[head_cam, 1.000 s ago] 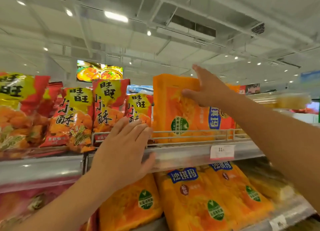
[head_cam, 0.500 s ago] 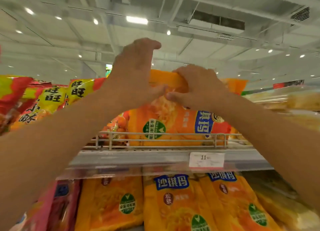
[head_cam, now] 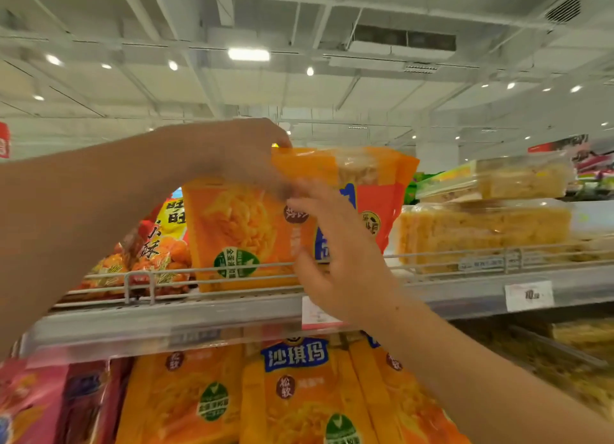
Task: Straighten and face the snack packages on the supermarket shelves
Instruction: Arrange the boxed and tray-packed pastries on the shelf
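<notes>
Right hand: the right hand (head_cam: 335, 254) is hovering just in front of the wire shelf rail (head_cam: 432, 256), fingers loosely spread and slightly bent, gripping nothing; whether the fingertips are touching the bag behind them is unclear through the blur.
Left hand: the left hand (head_cam: 246, 157) is reaching above the rail, fingers curled and pinching the top seam of an orange plastic snack bag (head_cam: 242, 231) that has a green round seal.
Held bag: it is standing upright just behind the rail, face outward, with a second orange-and-red bag (head_cam: 382, 191) leaning behind it on the right.
Left of the rail's middle: red-and-yellow puffed-snack bags (head_cam: 159, 244) are slumping against the rail.
Right end of the rail: clear plastic boxes of pale yellow cake (head_cam: 481, 231) are sitting stacked behind it.
Below the rail: orange bags with blue labels (head_cam: 295, 393) are lying in a row on the lower shelf.
Change: half a second ago both hands were gripping the bag's top edge; the right hand has let go and dropped lower.
</notes>
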